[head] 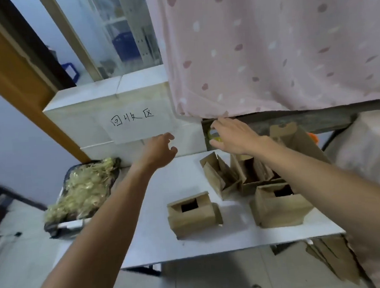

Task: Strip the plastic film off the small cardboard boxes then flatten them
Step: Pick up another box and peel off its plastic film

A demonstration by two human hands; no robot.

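White table (156,235), cardboard boxes (193,215) scattered, pink curtain (268,50) behind, pale shreds (85,188) left

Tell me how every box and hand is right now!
Left hand, open, holding nothing.
Right hand, stretched toward a yellow thing; grip unclear.
Front box, upright, unflattened.
Right box, upright, unflattened.
Back boxes, upright, flaps open.
Tray, heaped with pale shreds.
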